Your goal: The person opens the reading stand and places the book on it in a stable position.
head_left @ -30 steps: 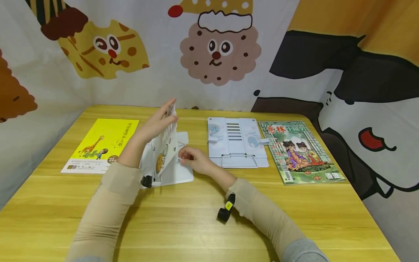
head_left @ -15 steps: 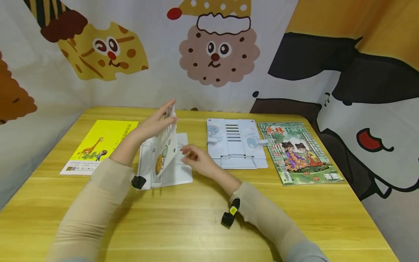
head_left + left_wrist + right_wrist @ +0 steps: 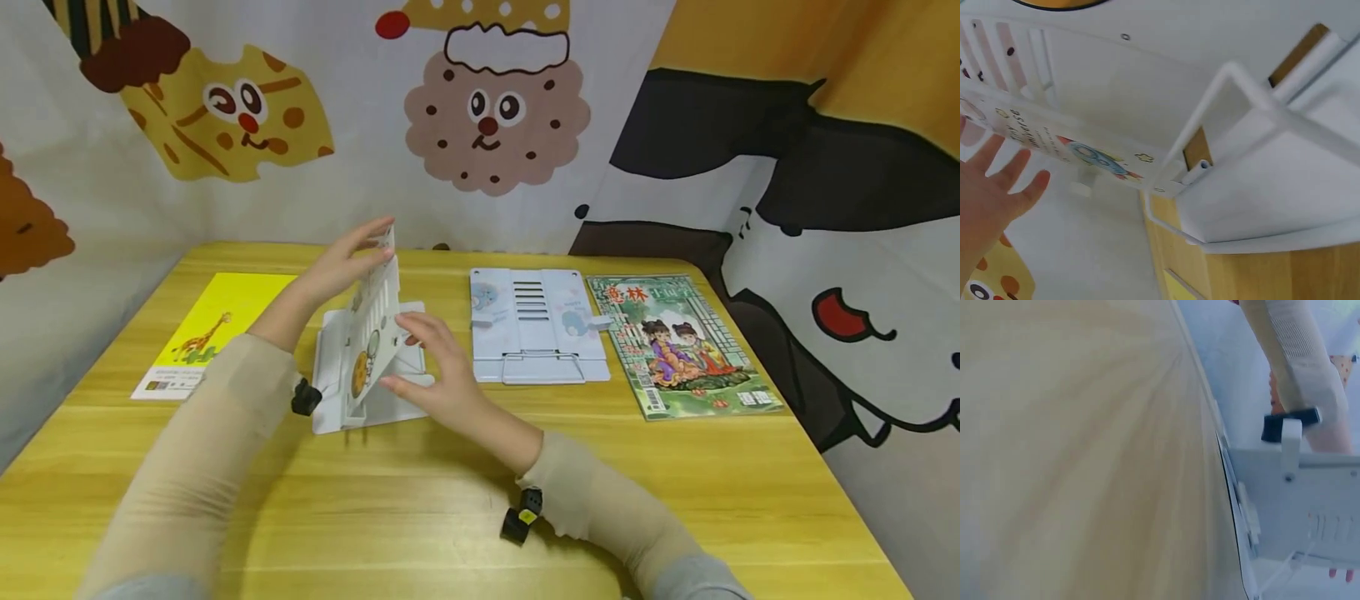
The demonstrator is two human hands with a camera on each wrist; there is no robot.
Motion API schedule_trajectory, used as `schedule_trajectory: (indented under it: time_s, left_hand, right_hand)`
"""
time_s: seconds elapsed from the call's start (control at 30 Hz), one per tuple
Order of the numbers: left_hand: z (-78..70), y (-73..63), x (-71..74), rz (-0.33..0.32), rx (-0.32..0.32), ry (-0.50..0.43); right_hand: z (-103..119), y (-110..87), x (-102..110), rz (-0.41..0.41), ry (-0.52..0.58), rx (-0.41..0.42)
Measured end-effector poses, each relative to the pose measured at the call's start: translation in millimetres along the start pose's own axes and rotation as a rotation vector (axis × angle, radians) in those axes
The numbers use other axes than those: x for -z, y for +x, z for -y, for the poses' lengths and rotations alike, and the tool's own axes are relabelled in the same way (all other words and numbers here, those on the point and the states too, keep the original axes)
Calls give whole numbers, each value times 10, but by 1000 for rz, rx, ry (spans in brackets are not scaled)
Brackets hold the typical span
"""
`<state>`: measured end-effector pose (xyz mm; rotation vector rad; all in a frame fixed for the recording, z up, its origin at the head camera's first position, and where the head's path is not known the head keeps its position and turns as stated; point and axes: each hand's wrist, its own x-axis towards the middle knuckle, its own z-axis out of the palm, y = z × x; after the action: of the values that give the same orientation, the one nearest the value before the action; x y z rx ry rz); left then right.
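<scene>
A white book stand with cartoon prints stands on the table, its slotted panel raised steeply over a flat base. My left hand holds the panel high up, thumb and fingers at its upper edge. In the left wrist view that hand is beside the slotted face, and a white wire support crosses in front. My right hand reaches the panel's lower right side, forefinger and thumb spread apart with their tips at it. The right wrist view shows the stand's panel but hides the right hand.
A second, pale blue book stand lies flat to the right, beside a green magazine. A yellow booklet lies at left, partly behind the left forearm. A printed curtain hangs behind the wooden table.
My right hand has let go low behind the panel, then come up with spread fingers to its right side. The left hand stays at the top, while its forearm has swung left.
</scene>
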<state>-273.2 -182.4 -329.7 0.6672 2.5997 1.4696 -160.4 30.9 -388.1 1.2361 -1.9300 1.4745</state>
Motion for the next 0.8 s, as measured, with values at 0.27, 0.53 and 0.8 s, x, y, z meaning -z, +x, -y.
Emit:
schedule_trajectory:
  time_s: [0.27,0.53,0.8]
  left_hand:
    - [158,21,6,5,-1,-43]
    - [-57,-109,81,5,88,-22]
    - [208,-143,229,-109,122,40]
  right_hand:
    - [45,31,-119,-60,-112,0]
    - [-10,31,-35,-102,-135,-51]
    - [-173,146,217,-48,-196,-117]
